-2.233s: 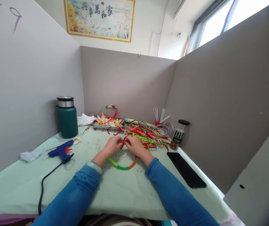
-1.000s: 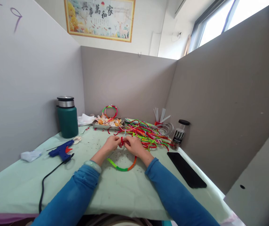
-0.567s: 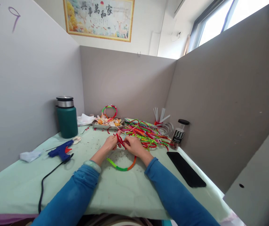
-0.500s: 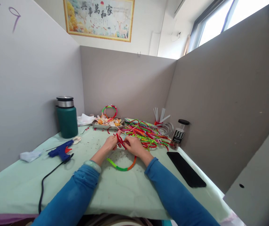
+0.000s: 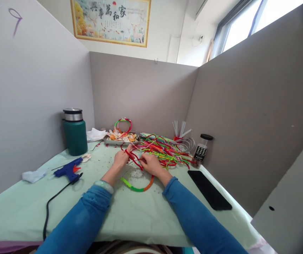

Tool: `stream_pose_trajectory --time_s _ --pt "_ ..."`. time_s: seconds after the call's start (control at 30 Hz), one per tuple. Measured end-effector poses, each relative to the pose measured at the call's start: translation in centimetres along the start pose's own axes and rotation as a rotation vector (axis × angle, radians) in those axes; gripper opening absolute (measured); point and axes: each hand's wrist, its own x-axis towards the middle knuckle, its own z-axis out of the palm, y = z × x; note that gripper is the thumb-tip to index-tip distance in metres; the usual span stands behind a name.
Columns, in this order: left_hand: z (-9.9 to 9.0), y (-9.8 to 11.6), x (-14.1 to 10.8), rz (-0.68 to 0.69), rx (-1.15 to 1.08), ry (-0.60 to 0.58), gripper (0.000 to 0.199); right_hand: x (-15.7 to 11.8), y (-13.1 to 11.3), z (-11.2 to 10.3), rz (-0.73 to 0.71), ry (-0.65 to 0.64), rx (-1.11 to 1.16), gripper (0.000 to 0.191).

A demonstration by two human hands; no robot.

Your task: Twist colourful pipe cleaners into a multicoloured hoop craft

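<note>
Between my two hands runs a red pipe cleaner, bent back on itself so that its strands lie side by side. My left hand is closed on its left end, with the thumb raised along the strands. The fingers of my right hand pinch the other end. Just below my hands, a hoop wrapped in yellow-green, green and orange lies on the table; its far side is partly hidden by my hands. Behind my right hand spreads a pile of coloured pipe cleaners.
A blue glue gun with a black cord lies at left, near a green thermos. At the back stand a metal tray of small cut pieces and a finished-looking wrapped ring. A clear jar and black phone-like slab are at right.
My left hand has moved left, away from my right hand, and more of the red pipe cleaner shows stretched between them. My right hand and the hoop are nearly unmoved.
</note>
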Motion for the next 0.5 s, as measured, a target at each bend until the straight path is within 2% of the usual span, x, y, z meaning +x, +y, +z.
stream_pose_trajectory --time_s 0.13,0.2,0.27,0.37,0.4,0.5 --pt "-0.2 0.3 -0.2 0.0 -0.186 0.018 0.067 -0.1 0.4 0.2 0.013 -0.009 0.004 0.006" --pt "-0.2 0.2 -0.3 0.0 -0.195 -0.013 0.063 -0.1 0.5 0.2 0.024 -0.014 0.0 0.006" --pt "0.0 -0.1 -0.4 0.048 -0.083 -0.089 0.055 -0.1 0.5 0.2 0.032 -0.014 -0.004 0.007" --pt "0.5 -0.7 -0.5 0.194 0.119 -0.251 0.046 -0.1 0.1 0.3 0.039 -0.014 -0.005 0.011" --pt "0.7 -0.8 -0.6 0.225 0.152 -0.277 0.044 -0.1 0.0 0.4 0.043 -0.015 -0.003 0.011" --pt "0.9 -1.0 -0.6 0.305 0.288 -0.25 0.038 0.0 -0.3 0.6 0.059 -0.029 0.051 0.01"
